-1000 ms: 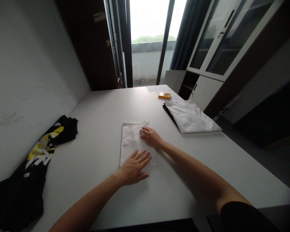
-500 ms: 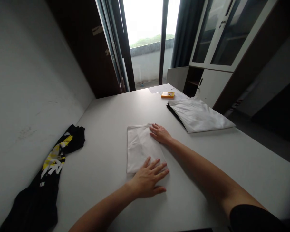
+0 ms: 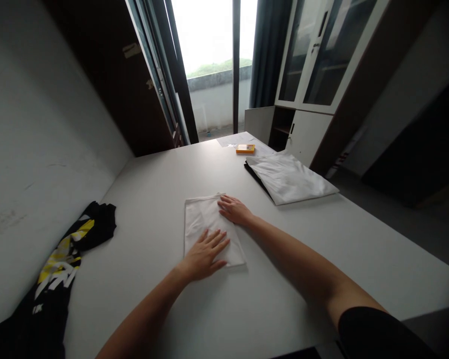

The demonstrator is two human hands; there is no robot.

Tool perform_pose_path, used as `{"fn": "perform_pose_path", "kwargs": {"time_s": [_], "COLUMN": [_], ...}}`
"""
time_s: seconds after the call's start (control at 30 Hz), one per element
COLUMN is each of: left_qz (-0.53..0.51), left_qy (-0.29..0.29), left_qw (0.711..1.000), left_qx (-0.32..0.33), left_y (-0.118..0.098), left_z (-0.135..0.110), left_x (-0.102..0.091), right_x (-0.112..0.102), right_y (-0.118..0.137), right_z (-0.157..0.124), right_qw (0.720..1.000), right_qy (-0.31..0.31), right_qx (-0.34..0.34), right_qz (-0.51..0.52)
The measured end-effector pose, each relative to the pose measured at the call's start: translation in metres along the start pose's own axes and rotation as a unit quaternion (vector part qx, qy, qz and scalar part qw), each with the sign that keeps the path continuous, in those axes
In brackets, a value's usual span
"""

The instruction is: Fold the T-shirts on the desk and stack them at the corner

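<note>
Well in from the near edge of the desk point(image 3: 153, 189), the folded white cloth point(image 3: 205, 214) is lying under both hands. The left hand point(image 3: 202, 257) and the right hand point(image 3: 236, 210) are resting flat on it, fingers extended, gripping nothing.

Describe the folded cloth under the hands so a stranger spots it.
On the white table, find the left hand and right hand. Both rest on the folded white cloth, much smaller than the white fabric farther right, which has a black layer beneath.
</note>
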State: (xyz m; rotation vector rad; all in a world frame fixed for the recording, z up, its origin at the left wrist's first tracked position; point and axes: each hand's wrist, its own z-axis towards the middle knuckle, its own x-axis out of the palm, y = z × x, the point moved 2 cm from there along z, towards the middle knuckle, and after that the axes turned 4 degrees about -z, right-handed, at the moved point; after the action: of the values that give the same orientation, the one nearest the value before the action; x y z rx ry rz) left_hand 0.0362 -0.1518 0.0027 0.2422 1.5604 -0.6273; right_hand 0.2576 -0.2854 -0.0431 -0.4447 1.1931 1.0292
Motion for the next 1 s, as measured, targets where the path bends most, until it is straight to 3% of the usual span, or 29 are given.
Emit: {"fn": "perform_pose_path", "kwargs": {"time_s": [0.2,0.37,0.47,0.63,0.8,1.0], "left_qz": [0.006,0.021,0.028,0.035,0.038,0.033], "left_qy": [-0.032,-0.068,-0.086,-0.107,-0.1,-0.112], "left_qw": [0.998,0.969,0.949,0.931,0.923,0.919], "left_qx": [-0.057,-0.236,-0.302,-0.347,-0.371,-0.376], "left_y": [0.012,0.07,0.095,0.108,0.122,0.121], "left_z": [-0.003,-0.011,-0.015,-0.019,-0.027,-0.03], "left_x": [0.012,0.011,0.014,0.019,0.019,0.016], "right_x": [-0.001,-0.009,-0.01,-0.004,-0.003,-0.014], "right_y": [0.0,0.009,0.024,0.047,0.035,0.022], "right_z": [-0.001,-0.005,-0.007,-0.006,-0.005,-0.01], "right_qw": [1.0,0.999,0.999,0.996,0.994,0.994], "right_qy": [0.013,0.032,0.036,0.083,0.106,0.063], "right_qx": [0.007,0.029,0.028,-0.044,0.016,0.049], "right_qz": [-0.003,-0.008,-0.018,0.009,-0.019,-0.075]}}
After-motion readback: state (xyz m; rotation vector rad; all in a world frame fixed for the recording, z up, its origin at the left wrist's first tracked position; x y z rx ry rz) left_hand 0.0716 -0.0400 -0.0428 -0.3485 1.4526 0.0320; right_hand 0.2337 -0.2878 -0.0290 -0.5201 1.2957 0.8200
